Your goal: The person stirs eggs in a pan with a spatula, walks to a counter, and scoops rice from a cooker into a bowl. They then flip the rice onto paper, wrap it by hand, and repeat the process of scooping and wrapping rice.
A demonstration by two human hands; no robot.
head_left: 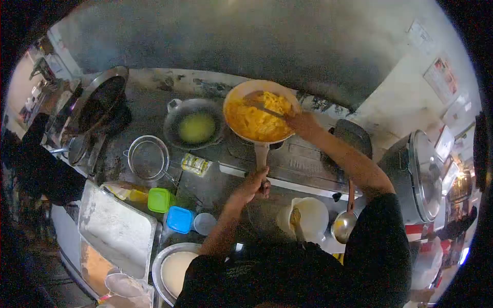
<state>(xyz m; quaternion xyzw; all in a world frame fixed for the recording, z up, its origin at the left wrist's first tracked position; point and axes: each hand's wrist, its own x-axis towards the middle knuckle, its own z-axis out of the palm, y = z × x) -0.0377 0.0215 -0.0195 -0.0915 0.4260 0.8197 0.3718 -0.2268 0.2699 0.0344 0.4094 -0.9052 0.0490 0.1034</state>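
My left hand (250, 187) is wrapped around the handle of a light-coloured frying pan (239, 92) on the stove. Inside the pan lies a soft, broken-up yellow-orange mass (258, 126) that looks like scrambled egg. My right hand (303, 126) grips a spatula (270, 111) at the pan's right side, its blade reaching into the egg. Just left of the pan sits a dark wok (172, 123) with yellowish-green liquid in it.
A strainer (149, 158), a green-lidded box (159, 200) and a blue-lidded box (179, 219) stand at left. Nearer me are a metal tray (115, 220) and a bowl of pale batter (177, 269). At right are a white tub (314, 218), a ladle (344, 226) and a large pot (405, 164).
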